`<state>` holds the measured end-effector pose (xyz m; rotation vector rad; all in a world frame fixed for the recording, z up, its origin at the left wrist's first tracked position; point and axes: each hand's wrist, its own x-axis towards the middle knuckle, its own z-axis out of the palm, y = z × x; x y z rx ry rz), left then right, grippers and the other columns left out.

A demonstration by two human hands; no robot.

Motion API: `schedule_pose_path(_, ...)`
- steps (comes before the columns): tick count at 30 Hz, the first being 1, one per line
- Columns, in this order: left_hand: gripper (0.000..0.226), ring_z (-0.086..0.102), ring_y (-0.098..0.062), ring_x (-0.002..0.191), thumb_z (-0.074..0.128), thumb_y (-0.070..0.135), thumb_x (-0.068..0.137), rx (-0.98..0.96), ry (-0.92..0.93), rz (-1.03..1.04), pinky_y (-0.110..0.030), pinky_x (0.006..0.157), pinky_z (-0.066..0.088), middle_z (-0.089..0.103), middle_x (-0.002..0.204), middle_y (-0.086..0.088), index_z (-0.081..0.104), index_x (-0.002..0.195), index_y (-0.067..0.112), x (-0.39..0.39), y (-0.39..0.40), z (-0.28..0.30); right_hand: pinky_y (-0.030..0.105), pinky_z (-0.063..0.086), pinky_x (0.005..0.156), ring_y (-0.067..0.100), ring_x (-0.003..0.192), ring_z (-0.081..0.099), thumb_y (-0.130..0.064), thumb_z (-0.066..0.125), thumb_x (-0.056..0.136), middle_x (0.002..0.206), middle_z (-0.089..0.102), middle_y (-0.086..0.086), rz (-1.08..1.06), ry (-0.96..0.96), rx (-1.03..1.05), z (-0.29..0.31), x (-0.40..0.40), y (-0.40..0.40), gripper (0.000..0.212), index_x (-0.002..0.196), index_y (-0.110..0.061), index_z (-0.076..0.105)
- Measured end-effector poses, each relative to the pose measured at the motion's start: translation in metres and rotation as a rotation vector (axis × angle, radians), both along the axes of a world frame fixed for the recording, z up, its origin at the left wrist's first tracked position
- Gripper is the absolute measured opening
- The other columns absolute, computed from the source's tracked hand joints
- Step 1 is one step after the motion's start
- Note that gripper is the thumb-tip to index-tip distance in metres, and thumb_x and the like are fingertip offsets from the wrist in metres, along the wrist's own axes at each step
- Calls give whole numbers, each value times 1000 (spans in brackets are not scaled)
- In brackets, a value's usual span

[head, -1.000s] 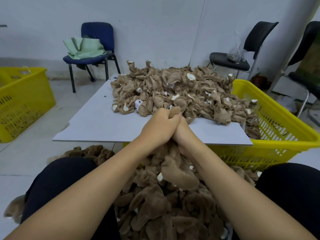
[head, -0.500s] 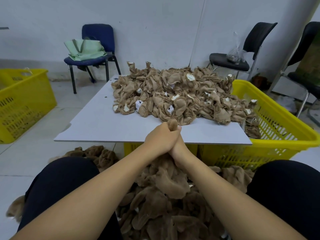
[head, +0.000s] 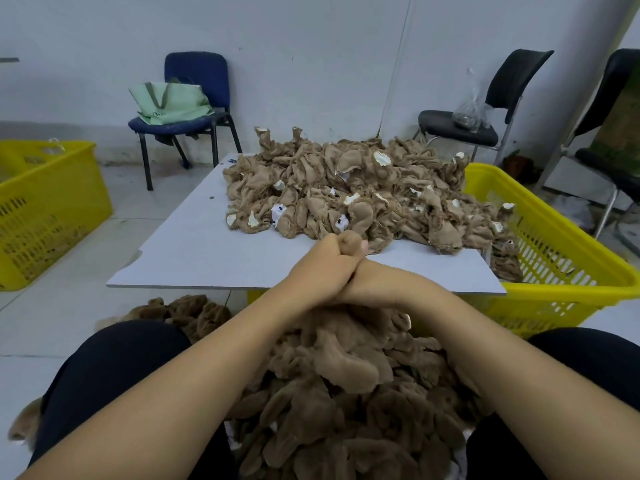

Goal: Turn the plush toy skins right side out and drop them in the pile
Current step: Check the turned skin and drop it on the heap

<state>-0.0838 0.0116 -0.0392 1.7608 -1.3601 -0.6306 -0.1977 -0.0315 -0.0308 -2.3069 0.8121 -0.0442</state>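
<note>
Head view, nearest first: the pile of turned skins [head: 346, 403] fills my lap between my knees. Just above it, at the near edge of the counter [head: 207, 251], my left hand [head: 322, 268] is curled tight round the skin [head: 349, 241], a furry nub poking out of the fist. My right hand [head: 375, 282] presses against it, but its fingers are hidden, so I cannot tell its grip. Farther off lies the unturned heap [head: 346, 188], spilling toward the yellow basket [head: 571, 271]. I judge a limb could stay bunched inside if I let go early.
</note>
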Motion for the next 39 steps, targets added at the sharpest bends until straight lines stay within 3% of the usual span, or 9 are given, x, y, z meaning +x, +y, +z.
schedule_pose_path(2, 29, 61, -31, 86, 54, 36, 98, 115, -61, -68, -36, 79, 50, 57, 83, -12, 51, 81, 12, 1, -2, -5, 25, 45, 104, 22, 122, 58, -49, 78, 83, 132, 62, 2, 56, 280, 30, 7, -8, -2, 70, 139, -14, 54)
schedule_pose_path(5, 17, 56, -30, 81, 51, 23, 92, 251, -225, -107, -37, 64, 40, 57, 82, -5, 44, 76, 22, -8, -2, -12, 22, 44, 81, 9, 91, 58, -64, 70, 83, 97, 61, -14, 142, 505, 31, 18, -22, -7, 48, 105, -22, 60)
schedule_pose_path(7, 9, 57, -32, 84, 53, 16, 91, 268, -259, -183, -39, 68, 45, 62, 96, -14, 53, 82, 16, -14, -4, -12, 17, 41, 63, 4, 68, 55, -65, 69, 83, 75, 59, -13, 106, 408, -65, 33, -33, -13, 43, 84, -23, 65)
schedule_pose_path(10, 14, 62, -36, 99, 53, 22, 96, 237, -191, -190, -43, 84, 52, 63, 100, -9, 59, 101, 10, -10, -2, -9, 23, 46, 63, 10, 72, 70, -61, 70, 84, 80, 73, -4, -36, 107, -20, 44, -50, -23, 45, 94, -17, 72)
schedule_pose_path(16, 11, 63, -27, 89, 57, 29, 92, 222, -282, -98, -40, 74, 50, 62, 90, -3, 58, 96, 20, -10, 8, 0, 20, 42, 49, 22, 68, 73, -31, 60, 101, 83, 76, 3, -108, -329, 54, 37, -46, -15, 15, 102, -17, 66)
schedule_pose_path(25, 16, 53, -17, 60, 66, 21, 79, -43, -356, 57, -28, 50, 31, 55, 61, 2, 56, 67, 18, -7, 19, 11, 26, 52, 59, 22, 59, 66, -12, 67, 96, 70, 70, 14, -249, -570, 309, 29, -30, -8, 17, 83, -1, 66)
schedule_pose_path(29, 34, 41, -8, 50, 71, 8, 79, -52, -209, -14, -28, 51, 32, 46, 48, 6, 51, 54, 18, 2, 19, 11, 26, 52, 61, 21, 60, 65, -13, 68, 96, 69, 68, 16, -317, -639, 497, 22, -25, -6, 16, 84, -2, 64)
schedule_pose_path(33, 12, 50, -19, 59, 69, -3, 81, -36, -78, -89, -43, 57, 43, 60, 64, -23, 67, 70, -7, 14, 24, 17, 25, 52, 62, 18, 58, 65, -16, 69, 95, 68, 68, 12, -352, -658, 598, 18, -24, -8, 18, 79, -10, 67)
schedule_pose_path(39, 23, 59, -29, 58, 69, 10, 93, -170, -68, -119, -39, 58, 50, 65, 67, -19, 71, 72, 0, 11, 31, 17, 24, 49, 59, 12, 65, 65, -11, 63, 97, 80, 72, 4, -387, -605, 483, 12, -28, -15, 12, 95, -12, 74)
